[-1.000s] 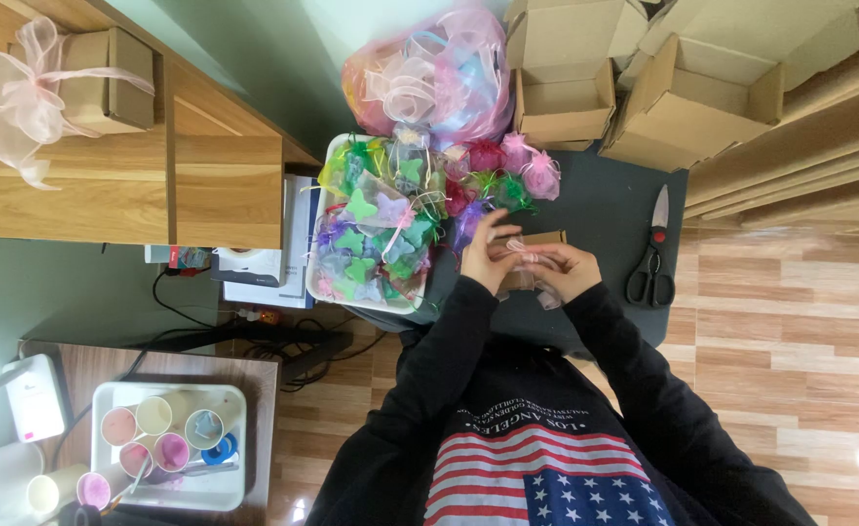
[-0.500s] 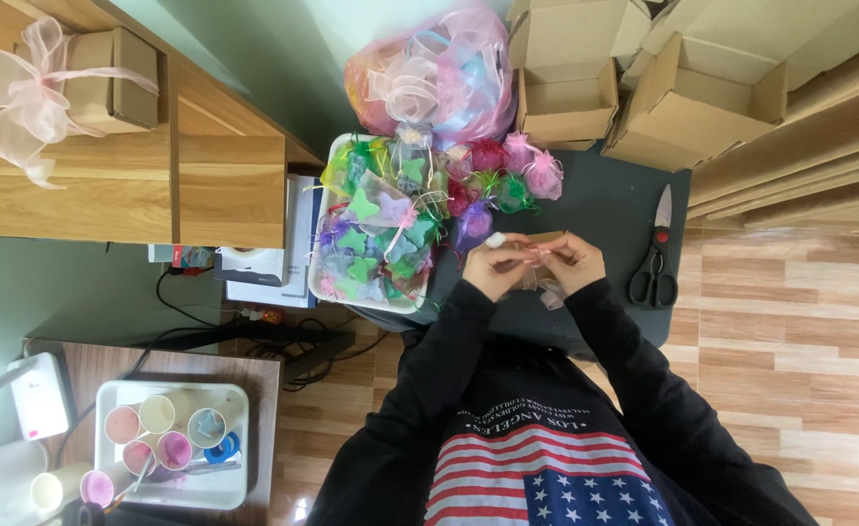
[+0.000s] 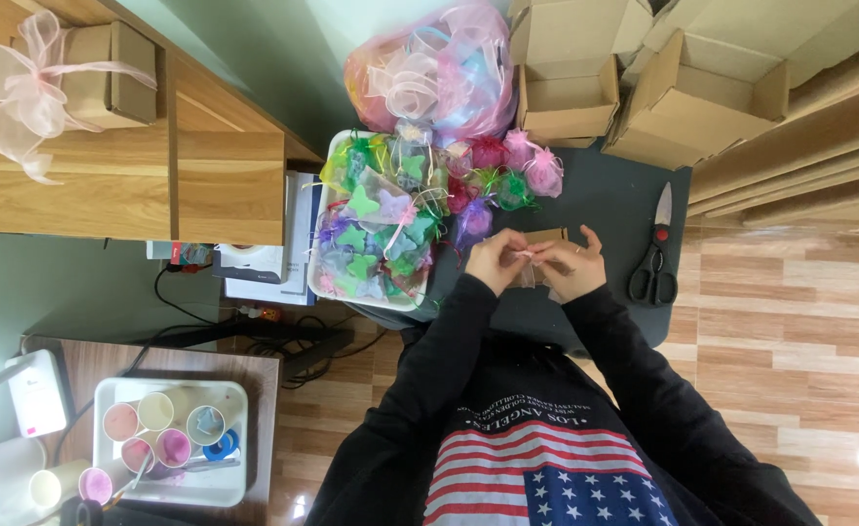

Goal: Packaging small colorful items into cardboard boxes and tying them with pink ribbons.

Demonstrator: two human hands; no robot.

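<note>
My left hand (image 3: 496,261) and my right hand (image 3: 572,265) meet over the dark table (image 3: 614,195). Between their fingertips they pinch a small sheer pouch with a thin pink ribbon (image 3: 530,259). Under the hands lies a small brown cardboard box (image 3: 549,236), partly hidden. Just left of my left hand stands a white tray (image 3: 318,226) piled with sheer pouches holding coloured shapes (image 3: 376,229). More filled pouches in pink, red and green (image 3: 517,170) lie beyond the hands.
Black scissors (image 3: 655,255) lie on the table to the right. Open cardboard boxes (image 3: 568,93) (image 3: 717,93) and a pink plastic bag of ribbons (image 3: 439,68) stand at the back. Further left are a wooden shelf with a bow-tied box (image 3: 88,68) and a tray of cups (image 3: 171,450).
Both hands have stayed at the pouch, and the fingers have drawn a little closer together on the ribbon. Nothing else has moved.
</note>
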